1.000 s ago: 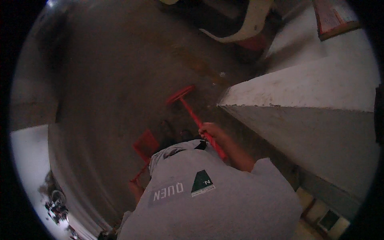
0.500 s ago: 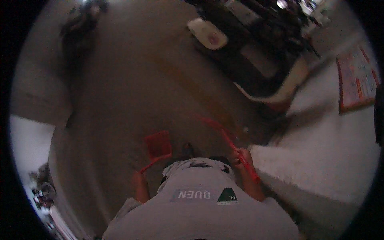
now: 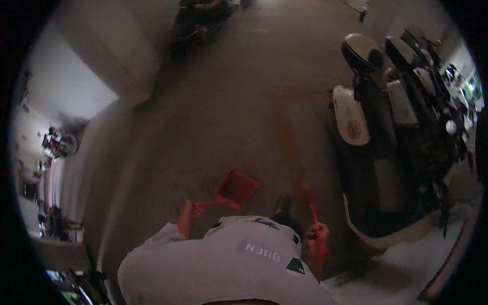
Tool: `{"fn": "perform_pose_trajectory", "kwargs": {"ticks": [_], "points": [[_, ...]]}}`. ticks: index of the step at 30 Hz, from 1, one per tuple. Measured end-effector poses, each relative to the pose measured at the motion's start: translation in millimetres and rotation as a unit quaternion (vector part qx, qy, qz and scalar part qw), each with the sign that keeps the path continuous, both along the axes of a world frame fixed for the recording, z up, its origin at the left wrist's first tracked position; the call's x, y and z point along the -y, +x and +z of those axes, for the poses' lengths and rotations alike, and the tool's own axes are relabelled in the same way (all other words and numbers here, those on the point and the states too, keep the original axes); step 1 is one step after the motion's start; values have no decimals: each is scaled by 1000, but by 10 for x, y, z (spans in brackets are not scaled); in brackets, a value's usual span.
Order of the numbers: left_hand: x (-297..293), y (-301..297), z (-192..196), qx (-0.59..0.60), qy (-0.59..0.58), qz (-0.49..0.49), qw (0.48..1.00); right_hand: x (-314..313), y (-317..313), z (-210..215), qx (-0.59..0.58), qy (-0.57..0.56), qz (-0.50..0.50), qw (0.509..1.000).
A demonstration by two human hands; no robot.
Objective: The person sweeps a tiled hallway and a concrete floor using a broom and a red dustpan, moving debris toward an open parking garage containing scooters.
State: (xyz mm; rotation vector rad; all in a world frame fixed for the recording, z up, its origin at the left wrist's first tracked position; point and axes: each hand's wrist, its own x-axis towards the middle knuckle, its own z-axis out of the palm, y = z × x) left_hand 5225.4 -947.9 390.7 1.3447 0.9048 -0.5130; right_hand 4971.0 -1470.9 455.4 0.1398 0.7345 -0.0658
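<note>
My left hand is closed round the handle of a red dustpan. The handle runs sideways to the right, and the square pan hangs over the floor in front of my body. On the other side, my right hand grips a long red stick, much like a broom handle. Its lower end sticks out behind the fist, while the far end is blurred, so I cannot tell what it carries. A dark shoe shows between the two tools.
Motor scooters stand in a row along the right. A pale pillar rises at the left, with another dark two-wheeler beyond it. A yellowish line marks the grey floor. Further vehicles show at the far left.
My view has turned left, so the scooters now sit further right. The dustpan has swung rightward in front of me, and the red stick points more straight ahead. Both hands keep their hold.
</note>
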Motion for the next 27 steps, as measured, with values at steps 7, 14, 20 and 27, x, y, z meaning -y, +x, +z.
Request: {"fn": "perform_pose_trajectory", "kwargs": {"ticks": [7,14,20,27], "points": [[-19,-166,370,86,-53,115,988,577,885,609,115,77,123,983],[-258,-466,505,67,-77,197,975,426,1736,879,16,-57,283,957],[-9,430,566,45,-64,217,973,201,3001,760,60,-81,314,944],[-38,1748,506,66,-207,130,967,-423,4534,1551,-94,-238,361,897]]}}
